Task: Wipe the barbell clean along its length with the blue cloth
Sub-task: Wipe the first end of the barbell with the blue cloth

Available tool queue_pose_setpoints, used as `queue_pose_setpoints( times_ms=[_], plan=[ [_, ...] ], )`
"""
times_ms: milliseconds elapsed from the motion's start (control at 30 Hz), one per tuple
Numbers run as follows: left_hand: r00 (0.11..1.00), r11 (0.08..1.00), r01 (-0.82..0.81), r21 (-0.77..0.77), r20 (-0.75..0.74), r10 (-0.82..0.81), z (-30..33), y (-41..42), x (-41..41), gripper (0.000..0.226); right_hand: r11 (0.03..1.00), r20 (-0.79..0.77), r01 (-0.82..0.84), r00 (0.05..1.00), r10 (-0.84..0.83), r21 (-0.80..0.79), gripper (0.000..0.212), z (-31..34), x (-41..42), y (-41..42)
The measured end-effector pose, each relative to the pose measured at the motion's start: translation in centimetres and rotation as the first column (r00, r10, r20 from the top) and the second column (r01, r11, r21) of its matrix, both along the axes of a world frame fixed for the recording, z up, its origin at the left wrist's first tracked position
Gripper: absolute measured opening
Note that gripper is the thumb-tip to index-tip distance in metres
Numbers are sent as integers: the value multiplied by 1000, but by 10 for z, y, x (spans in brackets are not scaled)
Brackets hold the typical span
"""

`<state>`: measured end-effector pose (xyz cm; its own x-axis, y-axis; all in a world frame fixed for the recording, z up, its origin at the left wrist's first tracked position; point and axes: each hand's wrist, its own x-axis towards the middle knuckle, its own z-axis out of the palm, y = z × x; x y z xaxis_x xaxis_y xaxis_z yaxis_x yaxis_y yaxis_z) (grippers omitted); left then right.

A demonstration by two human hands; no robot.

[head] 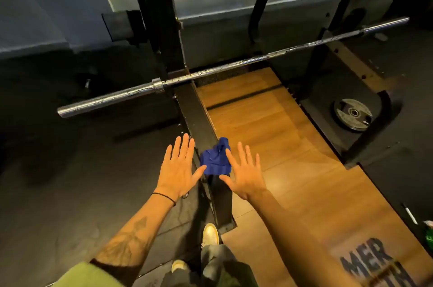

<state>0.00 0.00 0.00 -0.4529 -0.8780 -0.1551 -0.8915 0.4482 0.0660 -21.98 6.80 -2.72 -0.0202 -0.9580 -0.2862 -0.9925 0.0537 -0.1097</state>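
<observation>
A long chrome barbell (234, 64) rests across the black rack, running from lower left to upper right, with no plates on its sleeves. A crumpled blue cloth (214, 160) lies on the rack's black base beam (199, 108), well in front of the bar. My left hand (178, 167) hovers flat, fingers spread, just left of the cloth. My right hand (244, 174) is spread the same way just right of it, its index finger over the cloth's edge. Neither hand holds anything.
Black rack uprights (164, 17) rise behind the bar. A wooden platform (269, 146) lies to the right, with a weight plate (353, 114) on the dark mat beyond it. My feet in pale shoes (210, 234) stand at the beam's near end.
</observation>
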Motion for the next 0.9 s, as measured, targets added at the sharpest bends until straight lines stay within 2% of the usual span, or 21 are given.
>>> queue_pose_setpoints(
  times_ms=[167,333,433,467,533,600,667,767,900],
  plan=[
    [1000,1000,-14,-23,12,15,-13,-2,-11,83,999,19,-17,1000,16,44,84,-27,-1,-18],
    [998,999,-45,18,42,44,-19,-2,-15,80,998,94,24,995,-30,62,81,-43,3,-32],
    [998,998,-58,34,33,57,-22,-2,-13,79,989,245,130,959,-145,76,90,-50,3,-45],
    [998,997,-62,35,31,61,-23,-2,-10,79,973,367,219,901,-232,78,94,-54,4,-51],
    [996,996,-82,37,28,81,-25,0,-2,78,894,586,417,689,-427,162,98,-62,8,-63],
    [994,994,-102,32,32,101,-26,1,7,77,814,659,511,515,-548,277,94,-71,14,-74],
    [993,992,-117,36,33,116,-30,0,15,77,766,696,544,402,-595,341,77,-79,19,-84],
    [990,991,-133,7,51,132,-35,-3,27,75,705,717,592,286,-636,390,51,-86,23,-92],
    [987,989,-150,7,63,149,-42,-2,33,74,651,726,691,267,-633,313,33,-82,28,-90]
  ],
)
